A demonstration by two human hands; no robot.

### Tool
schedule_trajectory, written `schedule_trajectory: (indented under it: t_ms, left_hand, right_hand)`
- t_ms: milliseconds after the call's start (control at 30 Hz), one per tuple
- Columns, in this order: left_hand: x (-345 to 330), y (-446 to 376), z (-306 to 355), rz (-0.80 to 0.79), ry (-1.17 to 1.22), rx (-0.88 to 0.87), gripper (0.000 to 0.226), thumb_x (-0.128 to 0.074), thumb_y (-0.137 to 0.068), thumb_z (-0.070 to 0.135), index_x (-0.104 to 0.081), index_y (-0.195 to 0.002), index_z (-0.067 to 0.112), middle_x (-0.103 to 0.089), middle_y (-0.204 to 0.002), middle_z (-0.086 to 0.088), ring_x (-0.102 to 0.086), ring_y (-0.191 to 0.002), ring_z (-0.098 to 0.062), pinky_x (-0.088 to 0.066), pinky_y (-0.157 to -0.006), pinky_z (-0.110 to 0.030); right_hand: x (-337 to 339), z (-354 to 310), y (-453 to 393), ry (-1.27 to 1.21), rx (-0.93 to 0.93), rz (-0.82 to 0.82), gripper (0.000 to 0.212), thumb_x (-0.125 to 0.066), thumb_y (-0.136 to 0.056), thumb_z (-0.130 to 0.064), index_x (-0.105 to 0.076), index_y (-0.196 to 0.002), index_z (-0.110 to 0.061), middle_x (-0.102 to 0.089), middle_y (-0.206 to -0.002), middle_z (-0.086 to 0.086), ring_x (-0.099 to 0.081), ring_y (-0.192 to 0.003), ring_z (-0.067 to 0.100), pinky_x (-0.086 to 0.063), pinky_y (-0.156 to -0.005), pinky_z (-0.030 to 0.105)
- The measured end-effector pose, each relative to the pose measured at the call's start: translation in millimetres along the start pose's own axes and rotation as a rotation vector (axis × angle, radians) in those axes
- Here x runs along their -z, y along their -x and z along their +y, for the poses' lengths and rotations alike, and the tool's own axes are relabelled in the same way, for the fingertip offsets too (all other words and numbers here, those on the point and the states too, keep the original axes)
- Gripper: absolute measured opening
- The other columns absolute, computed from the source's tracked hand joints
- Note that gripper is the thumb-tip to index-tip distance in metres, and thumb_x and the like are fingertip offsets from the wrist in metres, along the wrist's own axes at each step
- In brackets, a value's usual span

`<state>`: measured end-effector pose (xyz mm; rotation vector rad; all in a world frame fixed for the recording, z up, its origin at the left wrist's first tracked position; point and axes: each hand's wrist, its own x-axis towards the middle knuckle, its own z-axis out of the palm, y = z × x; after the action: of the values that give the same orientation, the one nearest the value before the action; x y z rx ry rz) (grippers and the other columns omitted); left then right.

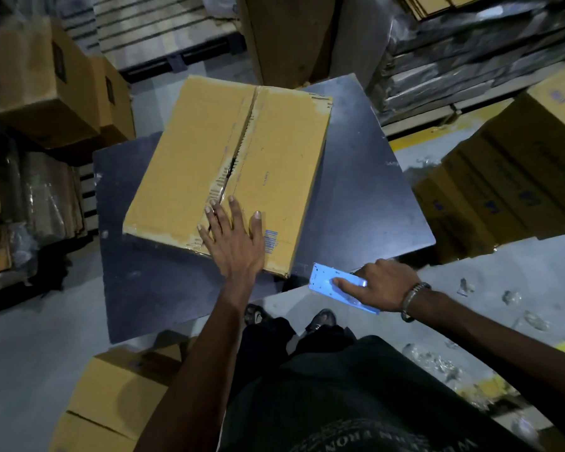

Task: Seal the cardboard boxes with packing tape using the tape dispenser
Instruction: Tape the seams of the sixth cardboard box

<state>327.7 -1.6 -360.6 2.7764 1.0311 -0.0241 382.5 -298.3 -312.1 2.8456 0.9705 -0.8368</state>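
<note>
A cardboard box [229,171] lies flat on a dark bench [366,197], set at an angle to the bench edges. Its two top flaps meet along a centre seam [238,148], which gapes slightly near the middle; torn remnants of old tape show along the seam and at the near and far edges. A small printed barcode label [270,241] sits on the right flap close to the near edge.

The left hand [234,238] rests palm down on the box top at the near end of the seam, grip released, fingers straight and spread across both flaps.

The right hand [377,283], wearing a metal bracelet [411,300] at the wrist, is at the near right corner of the bench. Its grip is on a light blue tape dispenser [331,287], thumb laid along the flat blue side, remaining fingers curled behind it. The dispenser is just beside the box's near right corner, apart from it.

More cardboard boxes stand around: a stack at the left [46,79], a stack at the right [516,177], one on the floor near the person's legs [118,396].
</note>
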Motion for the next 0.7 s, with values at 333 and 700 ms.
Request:
schedule_trajectory:
  t_ms: [333, 700]
  left_hand:
    - [-2, -1, 1, 0.008, 0.015, -0.005, 0.076, -0.005, -0.108, 0.068, -0.001, -0.169, 0.024, 0.002, -0.176, -0.013, 0.008, -0.163, -0.027, 0.003, -0.128, -0.06]
    - [-3, -1, 1, 0.017, 0.015, 0.0, 0.075, -0.006, -0.108, 0.067, 0.0, -0.169, 0.025, 0.002, -0.176, -0.012, 0.009, -0.163, -0.027, 0.004, -0.128, -0.06]
  right_hand:
    - [-10, -31, -28, -0.133, -0.032, -0.043, 0.074, -0.031, -0.093, -0.082, -0.052, -0.059, -0.02, -0.051, -0.059, -0.004, -0.058, -0.068, 0.024, -0.042, -0.063, 0.031]
    - [-23, -24, -53, -0.379, -0.104, -0.244, 0.085, -0.032, -0.08, -0.095, -0.055, -0.06, -0.017, -0.059, -0.058, 0.001, -0.062, -0.059, 0.019, -0.045, -0.059, 0.032]
